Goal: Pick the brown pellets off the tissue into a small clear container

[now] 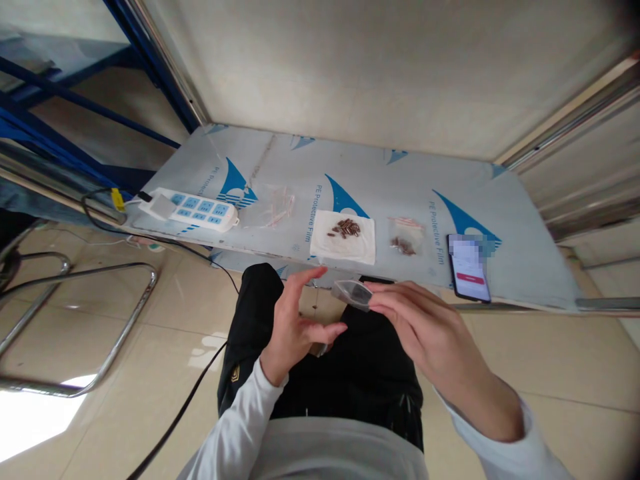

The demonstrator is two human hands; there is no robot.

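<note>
Right hand (425, 323): grip pinching bag (350, 294), near side of napkin (360, 248); left hand (291, 325): grip spread. Jolted napkin could scatter capsules (346, 229); slack pinch could drop bag.

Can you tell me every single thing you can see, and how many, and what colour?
Table: one, grey with blue prints, middle
Power strip: one, white and blue, table's left
Flat bags: count unclear, clear, beside strip
White sheet: one, table's front
Capsules: many, brown, on sheet
Filled bag: one, clear, right of sheet
Phone: one, dark, far right
Chair frame: one, silver, left
Blue frame: one, upper left
Floor: one, beige, below
Wall: one, pale, behind
Open bag: one, clear, in right hand
Left hand: one, white sleeve, left of open bag
Right hand: one, white sleeve, pinching open bag
</note>
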